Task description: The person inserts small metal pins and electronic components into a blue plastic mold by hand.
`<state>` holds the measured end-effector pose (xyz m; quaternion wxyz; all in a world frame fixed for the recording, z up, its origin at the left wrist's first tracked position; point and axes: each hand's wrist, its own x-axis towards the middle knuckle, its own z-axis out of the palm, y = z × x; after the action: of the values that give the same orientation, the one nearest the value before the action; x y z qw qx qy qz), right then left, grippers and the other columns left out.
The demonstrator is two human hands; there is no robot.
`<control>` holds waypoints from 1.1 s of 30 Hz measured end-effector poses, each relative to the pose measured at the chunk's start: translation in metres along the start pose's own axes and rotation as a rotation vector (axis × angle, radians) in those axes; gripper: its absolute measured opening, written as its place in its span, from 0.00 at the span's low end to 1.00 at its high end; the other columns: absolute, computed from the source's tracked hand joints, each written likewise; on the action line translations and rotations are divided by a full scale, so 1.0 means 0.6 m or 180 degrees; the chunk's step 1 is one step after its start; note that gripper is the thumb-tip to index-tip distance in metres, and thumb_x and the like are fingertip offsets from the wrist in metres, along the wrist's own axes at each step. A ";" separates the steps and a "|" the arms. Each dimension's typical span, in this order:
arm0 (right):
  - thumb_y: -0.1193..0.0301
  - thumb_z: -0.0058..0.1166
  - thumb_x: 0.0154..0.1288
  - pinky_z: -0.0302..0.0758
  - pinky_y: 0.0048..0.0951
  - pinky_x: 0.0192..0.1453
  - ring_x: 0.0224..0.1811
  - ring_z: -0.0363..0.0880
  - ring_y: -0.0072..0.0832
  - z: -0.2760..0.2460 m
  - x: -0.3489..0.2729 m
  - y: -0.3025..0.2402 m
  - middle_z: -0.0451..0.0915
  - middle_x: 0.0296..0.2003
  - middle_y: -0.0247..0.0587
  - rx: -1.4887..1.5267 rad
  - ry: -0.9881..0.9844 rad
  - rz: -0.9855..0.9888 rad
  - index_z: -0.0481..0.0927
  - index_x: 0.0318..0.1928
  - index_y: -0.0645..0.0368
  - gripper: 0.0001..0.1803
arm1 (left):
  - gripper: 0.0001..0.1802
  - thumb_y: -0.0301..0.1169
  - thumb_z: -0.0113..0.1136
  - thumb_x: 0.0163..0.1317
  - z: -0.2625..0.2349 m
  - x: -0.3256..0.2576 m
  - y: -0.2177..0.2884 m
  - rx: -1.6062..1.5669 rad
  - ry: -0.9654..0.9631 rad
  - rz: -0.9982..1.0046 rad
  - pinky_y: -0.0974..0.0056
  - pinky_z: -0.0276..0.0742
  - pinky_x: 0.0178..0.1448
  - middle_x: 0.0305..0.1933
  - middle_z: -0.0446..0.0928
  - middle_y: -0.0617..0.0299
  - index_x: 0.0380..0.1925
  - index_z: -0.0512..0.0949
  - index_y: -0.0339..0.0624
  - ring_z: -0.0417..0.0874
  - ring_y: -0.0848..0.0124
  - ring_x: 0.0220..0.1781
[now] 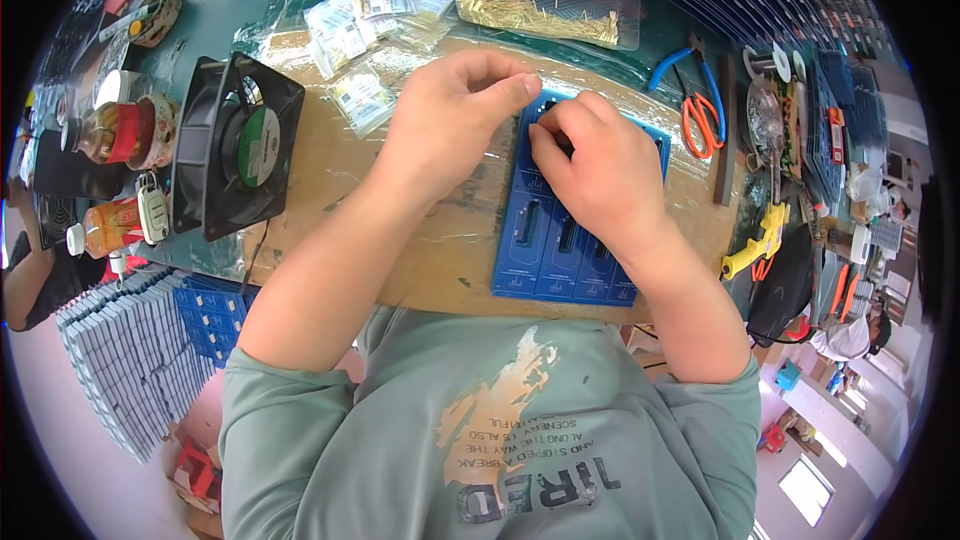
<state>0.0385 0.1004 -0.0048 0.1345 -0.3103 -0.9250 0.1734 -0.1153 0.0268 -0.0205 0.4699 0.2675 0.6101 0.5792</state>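
A blue circuit board panel (517, 240) with several black slotted connectors lies on the bench in front of me. Over its upper left edge is my left hand (450, 120), thumb and index finger pinched together. Whatever sits between those fingertips is too small to make out. My right hand (608, 172) rests over the panel's upper middle, fingers curled and thumb bent in toward a connector. Its fingertips are partly hidden, and I cannot see what they hold. Beyond both hands stands a transparent plastic box (545, 28) with many thin gold-coloured pins in it.
Small plastic bags of parts (362, 25) lie beyond my left hand. A black fan (238, 145) stands at the left, near jars (112, 132). To the right are blue-handled pliers (707, 75), an orange-handled cutter (702, 125), a dark bar (726, 130) and a yellow tool (757, 242).
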 end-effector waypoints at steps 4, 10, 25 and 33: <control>0.65 0.60 0.60 0.78 0.43 0.36 0.32 0.80 0.45 -0.002 0.002 0.005 0.77 0.31 0.42 0.0121 -0.0088 0.0025 0.79 0.31 0.55 0.08 | 0.12 0.34 0.68 0.62 0.002 0.004 -0.009 -0.0097 0.0024 0.0063 0.75 0.60 0.27 0.27 0.75 0.74 0.38 0.82 0.37 0.67 0.86 0.25; 0.64 0.62 0.62 0.79 0.39 0.42 0.38 0.82 0.43 -0.033 -0.002 0.014 0.81 0.35 0.42 0.0461 -0.0188 0.0421 0.84 0.41 0.55 0.11 | 0.11 0.34 0.68 0.62 -0.001 0.005 -0.009 -0.0023 -0.0029 0.0014 0.76 0.60 0.27 0.27 0.75 0.73 0.38 0.82 0.38 0.68 0.87 0.26; 0.66 0.59 0.64 0.76 0.33 0.43 0.36 0.80 0.36 -0.030 0.016 0.036 0.81 0.35 0.43 0.1756 -0.0224 0.0607 0.83 0.38 0.61 0.10 | 0.13 0.35 0.67 0.60 0.016 -0.011 0.000 0.1489 -0.0278 0.0630 0.61 0.78 0.45 0.36 0.81 0.54 0.37 0.84 0.36 0.83 0.62 0.38; 0.63 0.58 0.66 0.75 0.35 0.43 0.36 0.80 0.38 -0.034 0.004 0.067 0.81 0.33 0.46 0.1762 -0.0091 0.0996 0.81 0.38 0.62 0.13 | 0.09 0.32 0.66 0.59 0.014 -0.008 -0.006 0.1802 -0.0181 0.0872 0.60 0.77 0.44 0.35 0.80 0.55 0.35 0.85 0.39 0.82 0.60 0.37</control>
<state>0.0650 0.1365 -0.0024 0.1725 -0.3979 -0.7855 0.4415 -0.1048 0.0257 -0.0216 0.3113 0.4834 0.6920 0.4365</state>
